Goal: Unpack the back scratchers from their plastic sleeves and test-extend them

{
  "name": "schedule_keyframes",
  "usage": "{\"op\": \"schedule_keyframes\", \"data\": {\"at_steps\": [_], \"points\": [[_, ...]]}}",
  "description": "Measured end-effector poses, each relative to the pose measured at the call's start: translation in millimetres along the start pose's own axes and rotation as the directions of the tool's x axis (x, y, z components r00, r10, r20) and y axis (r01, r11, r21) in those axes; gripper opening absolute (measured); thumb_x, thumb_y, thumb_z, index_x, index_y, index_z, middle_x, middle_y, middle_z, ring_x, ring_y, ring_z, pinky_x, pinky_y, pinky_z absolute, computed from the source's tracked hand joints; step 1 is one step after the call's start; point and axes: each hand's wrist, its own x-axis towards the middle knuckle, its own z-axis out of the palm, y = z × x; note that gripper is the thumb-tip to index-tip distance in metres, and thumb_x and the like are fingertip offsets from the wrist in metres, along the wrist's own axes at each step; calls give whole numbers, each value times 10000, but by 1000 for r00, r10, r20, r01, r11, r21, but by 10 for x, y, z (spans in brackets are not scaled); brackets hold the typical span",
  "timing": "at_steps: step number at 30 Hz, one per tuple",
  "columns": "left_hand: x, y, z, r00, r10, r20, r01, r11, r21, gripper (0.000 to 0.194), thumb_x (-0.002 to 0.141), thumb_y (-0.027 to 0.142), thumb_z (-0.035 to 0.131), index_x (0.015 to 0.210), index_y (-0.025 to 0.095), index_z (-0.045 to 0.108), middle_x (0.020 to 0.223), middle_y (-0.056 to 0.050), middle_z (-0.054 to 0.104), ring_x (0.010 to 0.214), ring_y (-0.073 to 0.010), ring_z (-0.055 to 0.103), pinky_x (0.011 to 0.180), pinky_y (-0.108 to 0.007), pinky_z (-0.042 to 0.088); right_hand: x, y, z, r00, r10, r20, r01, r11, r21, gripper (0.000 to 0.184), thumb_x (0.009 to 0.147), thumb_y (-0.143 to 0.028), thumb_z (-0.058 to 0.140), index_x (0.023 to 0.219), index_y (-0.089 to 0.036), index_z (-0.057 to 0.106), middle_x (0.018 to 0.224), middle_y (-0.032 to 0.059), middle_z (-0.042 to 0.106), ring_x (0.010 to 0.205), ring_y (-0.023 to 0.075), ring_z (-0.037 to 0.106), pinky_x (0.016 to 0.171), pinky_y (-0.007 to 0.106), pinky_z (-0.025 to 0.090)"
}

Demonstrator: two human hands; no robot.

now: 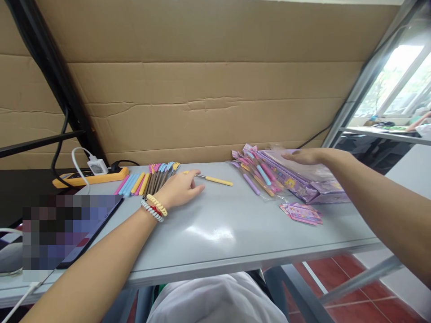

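Note:
My left hand (182,187), with two beaded bracelets at the wrist, is over the table beside a row of pens. Its thumb stands apart from the fingers, which lie over part of a yellow pen (218,181) with a metallic section. Left of the hand are brown-barrelled pens (156,181) with pink, blue and yellow tops, then pink, blue and yellow pen pieces (133,184). My right hand (305,155) lies stretched over clear plastic (289,162) on an open purple patterned box (310,190); its fingertips rest at the plastic. Wrapped pens (259,172) lie against the box.
Small pink-purple cards (301,213) lie before the box. A yellow power strip (90,177) with a white charger (97,165) and a blurred-out tablet (90,229) are at left. Cardboard (215,85) stands behind the grey table (215,242). A metal frame rises at right.

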Motion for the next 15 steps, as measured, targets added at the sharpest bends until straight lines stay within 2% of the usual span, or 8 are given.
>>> {"op": "schedule_keyframes", "data": {"at_steps": [2,3,4,6,8,10,13,15], "points": [[-1,5,-3,1000,10,-24,-10,1000,-4,491,862,446,466,1259,167,535,859,-49,719,820,-229,650,697,-321,444,-55,-237,-87,995,-47,84,48,999,-8,573,831,-546,561,1100,-54,680,1145,246,638,1027,309,600,855,381,412],[-2,9,-4,999,17,-38,-17,1000,-5,476,863,440,466,1244,167,547,848,-47,719,814,-227,650,699,-321,445,-109,-393,-122,986,-118,120,120,993,-8,634,863,-569,494,1211,-54,618,1232,245,595,1108,324,564,896,386,395],[-2,12,-6,999,25,-48,-25,1000,-4,459,864,433,466,1227,169,561,839,-46,720,810,-225,651,701,-320,446,-180,-568,-143,974,-191,126,192,981,4,666,868,-587,464,1259,-59,577,1271,237,573,1130,330,551,896,386,398],[-1,17,-9,998,32,-62,-32,999,9,421,868,419,461,1182,171,593,834,-45,722,803,-221,651,704,-320,448,-361,-947,-117,926,-355,126,351,935,59,599,845,-571,497,1237,-127,590,1216,174,619,1062,310,585,846,365,425],[2,16,-14,997,26,-67,-24,999,31,388,867,399,462,1133,166,623,841,-47,725,796,-217,651,708,-321,451,-559,-1303,11,851,-501,161,485,865,130,520,860,-529,476,1216,-172,606,1186,132,641,1039,289,598,821,348,437],[8,8,-19,996,4,-86,1,998,60,354,861,369,470,1083,159,649,839,-47,727,784,-211,650,709,-322,453,-727,-1582,210,803,-571,168,552,820,152,516,848,-483,496,1228,-150,598,1239,136,614,1099,290,576,858,342,431],[19,-13,-26,989,-41,-140,55,994,98,310,855,339,478,1015,161,675,824,-43,725,770,-207,648,694,-322,450,-878,-1813,506,800,-584,138,565,810,156,526,871,-460,455,1281,-145,554,1254,149,595,1122,289,565,849,341,429],[26,-21,-25,984,-67,-166,86,990,109,296,853,336,483,990,165,683,820,-40,724,766,-207,646,685,-322,446,-921,-1867,633,794,-591,143,576,806,138,462,891,-427,421,1225,-155,588,1205,148,613,1087,286,579,810,335,426]]}}
